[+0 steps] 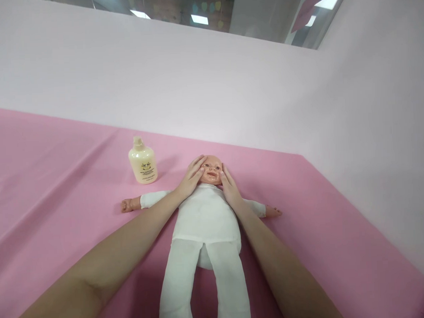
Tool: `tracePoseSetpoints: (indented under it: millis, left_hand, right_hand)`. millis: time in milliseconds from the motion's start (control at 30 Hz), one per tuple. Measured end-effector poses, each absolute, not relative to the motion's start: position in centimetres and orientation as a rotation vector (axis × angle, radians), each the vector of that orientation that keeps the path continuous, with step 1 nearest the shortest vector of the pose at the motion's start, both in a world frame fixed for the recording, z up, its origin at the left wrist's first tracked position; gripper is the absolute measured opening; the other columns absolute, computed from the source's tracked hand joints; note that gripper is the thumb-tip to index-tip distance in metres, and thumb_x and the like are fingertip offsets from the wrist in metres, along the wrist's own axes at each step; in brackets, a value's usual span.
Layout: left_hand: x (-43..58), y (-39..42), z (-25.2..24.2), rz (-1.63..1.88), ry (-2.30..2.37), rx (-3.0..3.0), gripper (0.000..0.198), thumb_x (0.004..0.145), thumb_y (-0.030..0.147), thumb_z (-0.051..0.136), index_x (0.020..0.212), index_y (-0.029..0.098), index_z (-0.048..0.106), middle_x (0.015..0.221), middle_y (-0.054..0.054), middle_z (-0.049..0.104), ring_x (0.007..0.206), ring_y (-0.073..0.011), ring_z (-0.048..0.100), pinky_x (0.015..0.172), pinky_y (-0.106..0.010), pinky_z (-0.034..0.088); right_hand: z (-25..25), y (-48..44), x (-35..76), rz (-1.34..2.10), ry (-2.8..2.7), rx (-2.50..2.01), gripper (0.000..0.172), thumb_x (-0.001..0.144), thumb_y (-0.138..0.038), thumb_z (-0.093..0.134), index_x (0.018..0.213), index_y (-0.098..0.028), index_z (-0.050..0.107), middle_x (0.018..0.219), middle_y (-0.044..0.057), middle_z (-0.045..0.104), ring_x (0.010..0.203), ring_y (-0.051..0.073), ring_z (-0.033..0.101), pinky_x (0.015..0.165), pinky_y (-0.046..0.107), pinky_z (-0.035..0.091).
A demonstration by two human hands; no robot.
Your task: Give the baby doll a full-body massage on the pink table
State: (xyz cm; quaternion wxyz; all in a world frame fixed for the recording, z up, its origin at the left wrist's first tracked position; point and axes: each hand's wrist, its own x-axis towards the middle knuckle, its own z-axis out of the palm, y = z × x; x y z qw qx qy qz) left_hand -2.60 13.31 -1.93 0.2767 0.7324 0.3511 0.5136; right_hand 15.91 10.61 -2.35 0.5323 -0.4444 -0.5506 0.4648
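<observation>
A baby doll (207, 215) with a white cloth body and a hard plastic head lies on its back, legs toward me and arms spread out. Against the left side of its face rests my left hand (192, 177), fingers stretched out flat along the cheek and temple. My right hand (229, 184) lies flat on the opposite cheek, its fingers also extended. The doll's face shows between both hands and looks shiny around the mouth and chin. Left of the head stands a pale yellow lotion bottle (143, 163), upright, with dark print; neither hand touches it.
A pink cloth (76, 173) covers the surface under the doll, with creases on the left. Behind it and to the right rise white walls (209, 85). A window (207, 13) along the top reflects ceiling lights.
</observation>
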Motion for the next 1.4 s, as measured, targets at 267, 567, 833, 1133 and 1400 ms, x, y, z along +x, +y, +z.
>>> tracePoseSetpoints:
  millis: [267, 567, 833, 1133, 1400]
  left_hand:
    - [-2.4, 13.6, -2.3, 1.409, 0.938, 1.923, 0.06, 0.104, 0.053, 0.024, 0.149, 0.02, 0.046, 0.162, -0.009, 0.035, 0.151, -0.0219, 0.03, 0.127, -0.042, 0.02]
    - [-2.5, 14.0, -2.5, 1.34, 0.982, 2.044, 0.083, 0.087, 0.057, 0.06, 0.157, 0.02, 0.032, 0.165, -0.012, 0.03, 0.154, -0.0281, 0.023, 0.127, -0.046, 0.019]
    - [-2.2, 13.4, -2.3, 1.429, 0.917, 2.218, 0.063, 0.099, 0.048, 0.044, 0.155, 0.021, 0.036, 0.161, -0.012, 0.038, 0.154, -0.0272, 0.025, 0.126, -0.051, 0.02]
    - [-1.9, 12.5, -1.7, 1.287, 0.96, 2.676, 0.045, 0.101, 0.028, 0.034, 0.14, 0.019, 0.055, 0.154, -0.013, 0.046, 0.152, -0.0282, 0.026, 0.123, -0.055, 0.025]
    - [-6.8, 9.8, 6.2, 1.512, 1.537, 2.721, 0.05, 0.097, 0.03, 0.042, 0.145, 0.019, 0.048, 0.164, -0.014, 0.028, 0.156, -0.0311, 0.014, 0.125, -0.057, 0.012]
  right_hand:
    - [-2.8, 11.2, 16.0, 1.045, -1.259, -1.079, 0.063, 0.095, -0.058, 0.046, 0.151, -0.031, 0.043, 0.16, -0.001, 0.04, 0.148, 0.02, 0.038, 0.121, 0.045, 0.034]
    - [-3.2, 11.6, 16.2, 0.957, -1.457, -1.161, 0.088, 0.079, -0.022, 0.059, 0.16, -0.021, 0.024, 0.158, 0.006, 0.043, 0.145, 0.025, 0.044, 0.123, 0.047, 0.033]
    - [-2.7, 10.3, 16.4, 0.745, -1.824, -1.051, 0.088, 0.09, -0.026, 0.051, 0.162, -0.024, 0.001, 0.17, 0.002, 0.009, 0.158, 0.021, 0.009, 0.128, 0.049, 0.013]
    - [-1.8, 10.1, 16.6, 0.629, -1.987, -1.06, 0.082, 0.093, -0.03, 0.048, 0.162, -0.025, 0.006, 0.171, 0.002, 0.004, 0.157, 0.019, -0.009, 0.128, 0.048, 0.004]
    - [2.1, 2.9, 13.7, 0.415, -2.159, -1.203, 0.069, 0.093, -0.022, 0.045, 0.159, -0.026, 0.025, 0.169, 0.008, 0.019, 0.158, 0.028, 0.005, 0.124, 0.06, 0.013]
